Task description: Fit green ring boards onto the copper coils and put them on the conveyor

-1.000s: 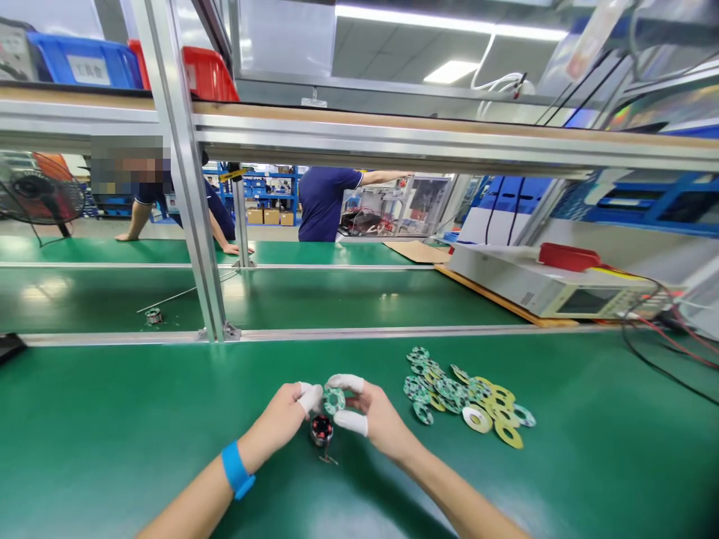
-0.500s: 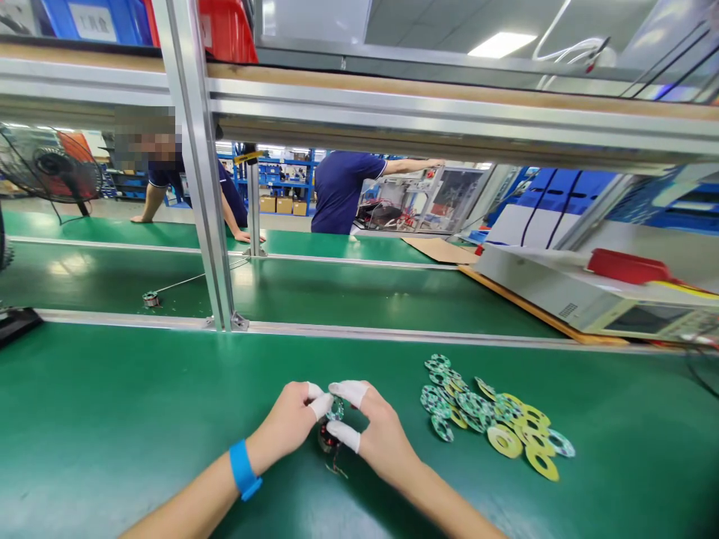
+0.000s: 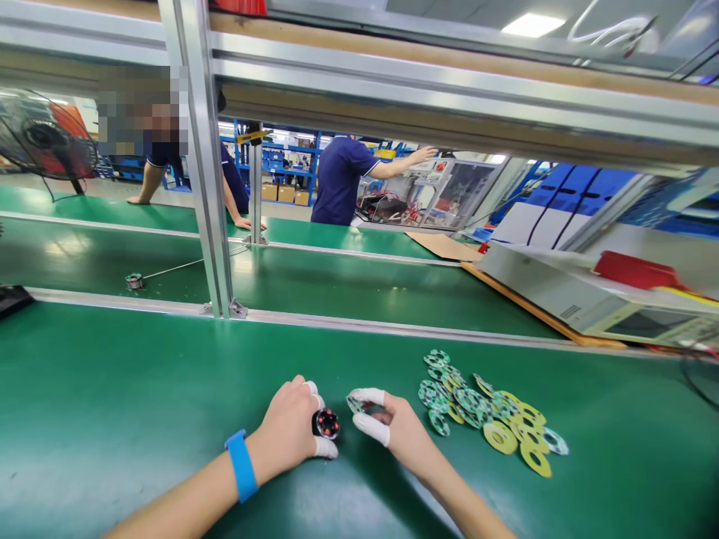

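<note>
My left hand (image 3: 290,423), with white finger cots and a blue wristband (image 3: 242,466), grips a small round motor stator (image 3: 326,424). Its dark end with red spots faces up toward me. Just to the right, my right hand (image 3: 393,423), also in white finger cots, pinches a green ring-shaped circuit board (image 3: 355,403) by its edge. A gap separates the board from the stator. Right of my hands lies a loose pile of ring-shaped circuit boards (image 3: 475,404), some green side up, others yellow side up (image 3: 499,438).
An aluminium post (image 3: 205,165) rises from the rail behind the green bench (image 3: 112,389). A grey instrument (image 3: 539,292) stands at the right. Another wound stator (image 3: 134,281) lies beyond the rail. Two people in navy shirts (image 3: 340,180) are across the benches, near a fan (image 3: 48,142).
My hands have moved apart. The circuit board has gone right with my right hand, away from the stator, which my left hand now holds with its end turned up. The view has tipped down.
</note>
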The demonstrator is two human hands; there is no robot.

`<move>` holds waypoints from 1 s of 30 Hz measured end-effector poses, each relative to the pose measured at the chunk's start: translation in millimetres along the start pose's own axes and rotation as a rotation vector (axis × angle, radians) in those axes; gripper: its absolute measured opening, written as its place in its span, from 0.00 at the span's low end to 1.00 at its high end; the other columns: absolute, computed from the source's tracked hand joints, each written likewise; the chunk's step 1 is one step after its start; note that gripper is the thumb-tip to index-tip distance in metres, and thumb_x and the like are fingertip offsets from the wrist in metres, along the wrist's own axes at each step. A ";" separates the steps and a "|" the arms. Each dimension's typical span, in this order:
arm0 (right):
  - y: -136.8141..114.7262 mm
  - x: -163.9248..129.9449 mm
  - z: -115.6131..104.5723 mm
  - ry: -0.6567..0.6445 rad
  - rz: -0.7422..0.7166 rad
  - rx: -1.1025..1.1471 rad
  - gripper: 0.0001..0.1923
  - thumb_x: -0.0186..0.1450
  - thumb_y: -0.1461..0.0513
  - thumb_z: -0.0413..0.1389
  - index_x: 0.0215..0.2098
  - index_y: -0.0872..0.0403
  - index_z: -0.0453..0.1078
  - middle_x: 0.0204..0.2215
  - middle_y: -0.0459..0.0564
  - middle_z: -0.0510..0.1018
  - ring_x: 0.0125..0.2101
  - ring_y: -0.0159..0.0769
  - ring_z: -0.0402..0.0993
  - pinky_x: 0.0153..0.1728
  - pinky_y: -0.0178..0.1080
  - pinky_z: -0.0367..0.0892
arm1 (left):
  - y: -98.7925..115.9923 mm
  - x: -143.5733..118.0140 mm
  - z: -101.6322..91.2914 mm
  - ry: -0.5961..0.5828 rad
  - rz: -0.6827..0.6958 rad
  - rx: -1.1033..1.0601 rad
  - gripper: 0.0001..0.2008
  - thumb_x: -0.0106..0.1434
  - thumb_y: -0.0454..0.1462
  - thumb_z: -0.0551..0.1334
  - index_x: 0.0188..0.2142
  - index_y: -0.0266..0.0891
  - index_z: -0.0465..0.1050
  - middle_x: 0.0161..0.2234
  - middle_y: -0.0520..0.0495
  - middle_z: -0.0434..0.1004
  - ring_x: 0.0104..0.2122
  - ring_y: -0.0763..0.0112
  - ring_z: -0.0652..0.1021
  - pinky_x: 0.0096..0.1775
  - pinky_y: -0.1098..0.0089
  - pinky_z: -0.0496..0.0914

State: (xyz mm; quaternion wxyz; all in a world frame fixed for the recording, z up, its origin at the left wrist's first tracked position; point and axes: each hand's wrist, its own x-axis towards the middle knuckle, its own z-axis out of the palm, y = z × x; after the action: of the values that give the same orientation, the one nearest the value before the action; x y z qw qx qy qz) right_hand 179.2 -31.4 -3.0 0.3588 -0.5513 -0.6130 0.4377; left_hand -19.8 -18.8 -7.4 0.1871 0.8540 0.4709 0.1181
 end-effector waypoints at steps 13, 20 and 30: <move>-4.6 -8.7 29.9 -0.019 -0.331 -0.324 0.15 0.55 0.58 0.62 0.41 0.53 0.74 0.39 0.55 0.77 0.40 0.44 0.72 0.43 0.46 0.68 | -0.3 -0.5 7.7 0.047 -0.022 0.104 0.23 0.48 0.55 0.66 0.29 0.37 0.74 0.32 0.44 0.74 0.35 0.59 0.72 0.35 0.64 0.64; -8.8 -11.4 30.5 -0.032 -0.384 -0.552 0.15 0.61 0.56 0.57 0.44 0.53 0.73 0.40 0.56 0.77 0.40 0.43 0.71 0.40 0.44 0.69 | 0.2 -1.8 8.7 0.042 -0.013 0.114 0.22 0.54 0.55 0.60 0.30 0.37 0.74 0.33 0.43 0.74 0.36 0.58 0.73 0.36 0.63 0.64; -7.6 -14.8 34.6 0.005 -0.399 -0.696 0.13 0.61 0.61 0.58 0.44 0.55 0.73 0.37 0.55 0.78 0.38 0.45 0.72 0.37 0.44 0.70 | 1.3 -3.6 7.8 0.053 -0.028 0.106 0.18 0.55 0.51 0.60 0.29 0.38 0.74 0.32 0.43 0.75 0.35 0.59 0.73 0.36 0.63 0.63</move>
State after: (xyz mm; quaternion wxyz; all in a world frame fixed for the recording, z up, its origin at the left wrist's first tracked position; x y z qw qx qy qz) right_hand 146.6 -50.9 -7.7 0.2300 -0.5110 -0.8189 0.1245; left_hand -17.8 -24.1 -14.1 0.1307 0.8526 0.4931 0.1132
